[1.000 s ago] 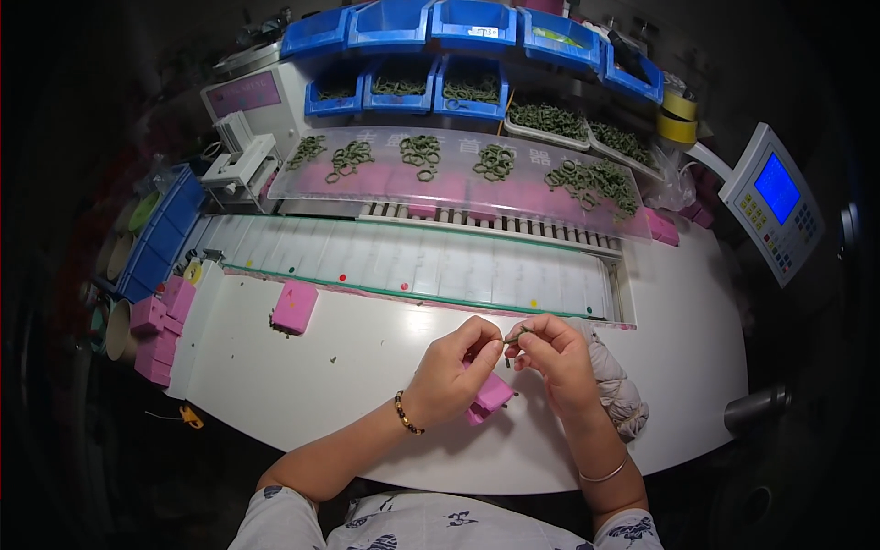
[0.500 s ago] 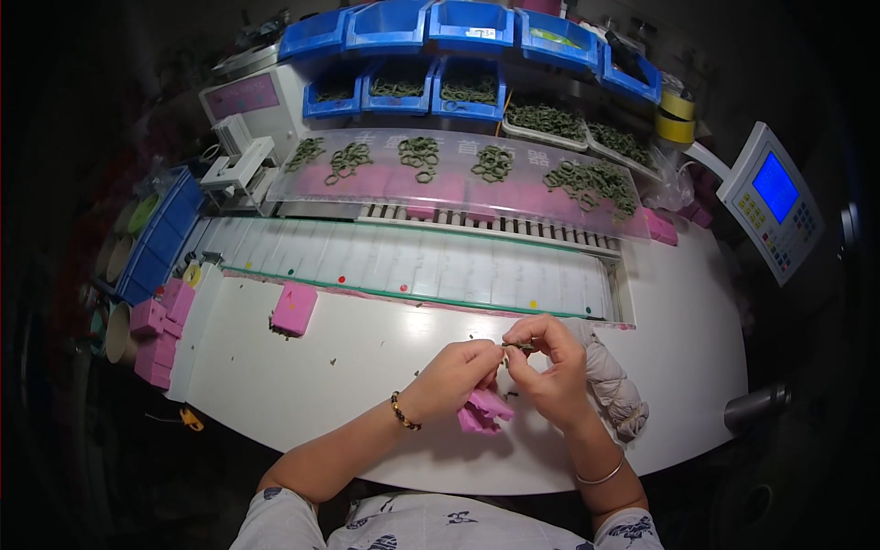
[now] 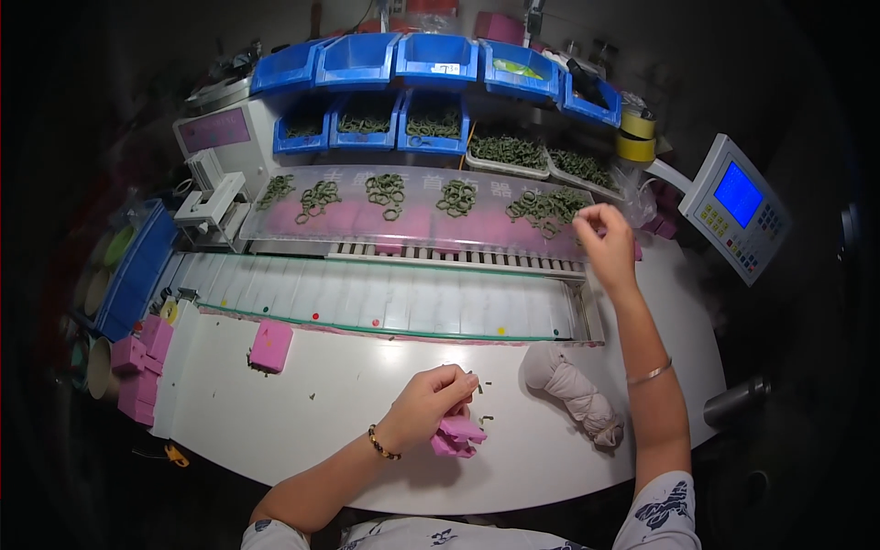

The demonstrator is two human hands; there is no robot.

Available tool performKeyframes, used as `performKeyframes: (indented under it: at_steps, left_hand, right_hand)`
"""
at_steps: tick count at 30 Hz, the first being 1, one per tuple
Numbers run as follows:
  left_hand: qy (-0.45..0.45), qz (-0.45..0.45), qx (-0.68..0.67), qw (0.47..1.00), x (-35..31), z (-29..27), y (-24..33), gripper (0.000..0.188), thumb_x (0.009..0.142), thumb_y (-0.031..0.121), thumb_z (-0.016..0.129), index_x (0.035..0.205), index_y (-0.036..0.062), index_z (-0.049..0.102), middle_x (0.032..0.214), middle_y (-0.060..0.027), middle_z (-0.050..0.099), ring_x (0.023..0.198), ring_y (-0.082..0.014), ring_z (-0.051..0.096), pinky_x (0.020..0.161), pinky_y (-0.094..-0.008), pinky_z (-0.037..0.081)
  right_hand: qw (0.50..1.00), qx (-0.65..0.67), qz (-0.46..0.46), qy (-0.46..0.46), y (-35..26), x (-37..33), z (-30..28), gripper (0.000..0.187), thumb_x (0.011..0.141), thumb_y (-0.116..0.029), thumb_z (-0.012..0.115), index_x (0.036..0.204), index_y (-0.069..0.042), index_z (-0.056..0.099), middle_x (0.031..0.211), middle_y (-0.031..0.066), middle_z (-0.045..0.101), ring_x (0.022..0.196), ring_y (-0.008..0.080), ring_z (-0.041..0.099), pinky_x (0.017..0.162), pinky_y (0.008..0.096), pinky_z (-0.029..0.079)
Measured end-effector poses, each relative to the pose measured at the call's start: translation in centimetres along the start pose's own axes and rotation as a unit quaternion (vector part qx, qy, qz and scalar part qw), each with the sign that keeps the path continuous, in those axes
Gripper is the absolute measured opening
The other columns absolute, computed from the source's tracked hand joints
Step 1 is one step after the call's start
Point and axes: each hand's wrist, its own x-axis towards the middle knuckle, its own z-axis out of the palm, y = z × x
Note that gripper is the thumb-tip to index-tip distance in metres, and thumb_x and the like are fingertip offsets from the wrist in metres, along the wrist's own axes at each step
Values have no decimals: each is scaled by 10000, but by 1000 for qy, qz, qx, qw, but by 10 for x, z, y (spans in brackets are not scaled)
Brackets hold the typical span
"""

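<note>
My left hand is closed above the white table, with a pink rubber-like block with a jagged split held under its fingers. Its thumb and forefinger are pressed together; whether anything small is between them I cannot tell. My right hand is stretched to the right end of a clear sloping shelf, fingers curled and fingertips together at the edge of a large pile of dark green rings. What those fingertips pinch is hidden. Small green scraps lie beside my left hand.
A wrapped pale cloth bundle lies between my arms. Another pink block sits left on the table. Behind stand a row of white panels and several blue bins. A keypad screen is at the right.
My right hand has left my left hand and moved up and right to the ring pile. My left hand still holds the pink block. The whole view has shifted slightly.
</note>
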Motion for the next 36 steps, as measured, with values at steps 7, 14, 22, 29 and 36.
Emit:
performKeyframes:
  at_steps: [7,14,22,29,36]
  left_hand:
    - [16,5,-29,999,-6,-6,0,310,1016,248,538,773,60,494,711,10,477,687,-102,582,615,-231,410]
    - [29,14,-62,998,-4,-12,1,284,1014,228,529,801,41,517,710,-4,479,692,-125,601,629,-240,432]
    - [95,31,-215,971,-1,-13,-3,300,1023,255,471,804,53,509,697,-21,487,700,-185,633,647,-307,513]
    - [99,-3,-325,941,14,1,-23,330,1042,318,455,840,78,557,749,-24,558,683,-117,552,652,-273,464]
    - [-44,16,-423,905,8,19,-19,464,1019,516,427,1109,92,593,1074,-53,630,1026,-197,607,943,-362,494]
  right_hand:
    - [996,-72,54,17,55,66,27,207,847,-246,696,841,-43,731,884,97,661,808,240,645,737,355,499]
    - [996,-47,71,18,56,60,22,316,922,-310,631,833,-33,754,916,128,699,877,270,661,793,357,490]
    - [973,214,69,-54,-47,-25,-30,209,982,-127,554,941,34,682,982,80,687,904,140,621,839,265,470]
    - [908,187,-175,-330,-155,-137,-32,371,768,-21,745,1128,-33,657,1119,119,611,968,262,608,844,325,502]
    - [965,141,-143,-171,-142,-161,-12,325,719,39,715,1030,-36,660,1109,119,617,950,314,640,785,383,536]
